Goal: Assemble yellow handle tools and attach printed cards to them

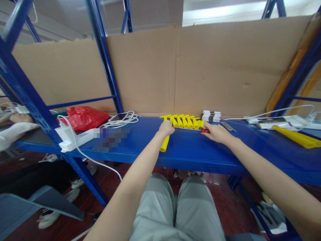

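My left hand (166,128) is closed around a yellow T-shaped plastic tool (164,144), its round handle end pointing down toward the shelf's front edge. Just to the right, several like yellow T-shaped tools (185,122) lie side by side in a row on the blue shelf. At the right end of that row, my right hand (218,133) has its fingers closed on a small red object (205,131), whose kind I cannot make out. A stack of white pieces with dark middles (211,116) stands behind my right hand. Beside it lies a flat grey metal strip (227,126).
A cardboard sheet (213,67) closes off the back. Leftward are a red plastic bag (86,117), white cables (125,118) and a power strip (77,139). Yellow pieces (296,136) and white boxes (273,122) lie at right. Another person's sleeve (15,134) shows at far left.
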A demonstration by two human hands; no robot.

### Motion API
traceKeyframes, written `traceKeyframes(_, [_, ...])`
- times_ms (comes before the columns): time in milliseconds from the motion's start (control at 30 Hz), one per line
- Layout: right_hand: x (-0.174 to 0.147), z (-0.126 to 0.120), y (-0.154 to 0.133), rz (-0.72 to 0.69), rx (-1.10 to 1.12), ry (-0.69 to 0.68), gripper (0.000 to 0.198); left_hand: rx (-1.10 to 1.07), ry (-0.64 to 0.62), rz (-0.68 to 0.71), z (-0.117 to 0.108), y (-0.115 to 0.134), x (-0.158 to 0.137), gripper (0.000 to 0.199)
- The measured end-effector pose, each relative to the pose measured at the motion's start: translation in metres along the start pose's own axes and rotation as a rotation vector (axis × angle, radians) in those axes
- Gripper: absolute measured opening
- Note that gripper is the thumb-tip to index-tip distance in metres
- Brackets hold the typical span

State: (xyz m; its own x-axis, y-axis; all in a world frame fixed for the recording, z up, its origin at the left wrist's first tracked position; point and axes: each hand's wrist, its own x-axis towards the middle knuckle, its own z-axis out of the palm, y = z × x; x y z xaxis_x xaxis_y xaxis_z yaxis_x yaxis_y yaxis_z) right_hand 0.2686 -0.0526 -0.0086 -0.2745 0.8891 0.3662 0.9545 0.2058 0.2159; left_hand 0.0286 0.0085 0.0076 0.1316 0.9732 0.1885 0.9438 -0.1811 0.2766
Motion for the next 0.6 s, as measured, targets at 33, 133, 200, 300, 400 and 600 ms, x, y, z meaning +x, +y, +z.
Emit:
traceKeyframes(33, [-0.0002,-0.0009,-0.0005,0.004,-0.013,-0.006,0.022,-0.003,0.001,0.001,-0.0001,0.0,-0.0001,0.036])
traceKeyframes(133, [-0.0009,-0.0033,-0.0019,0.001,-0.032,-0.015,0.026,-0.014,-0.002,-0.008,-0.0008,0.0,-0.0006,0.037])
traceKeyframes(200, [-0.001,-0.0034,-0.0021,-0.014,-0.017,-0.018,0.028,-0.018,-0.006,-0.013,-0.0012,0.0,-0.0008,0.036])
traceKeyframes(300, [-0.0005,-0.0019,-0.0015,-0.031,0.018,-0.022,0.027,-0.019,-0.008,-0.015,-0.0015,0.0,-0.0011,0.035])
traceKeyframes(400, [0.0002,-0.0005,-0.0009,-0.02,0.023,-0.028,0.024,-0.015,-0.007,-0.008,-0.0017,0.0003,-0.0014,0.035])
traceKeyframes(600, [-0.0003,-0.0022,-0.0018,0.01,-0.036,-0.011,0.024,-0.005,-0.01,-0.014,-0.002,0.0009,-0.0013,0.036])
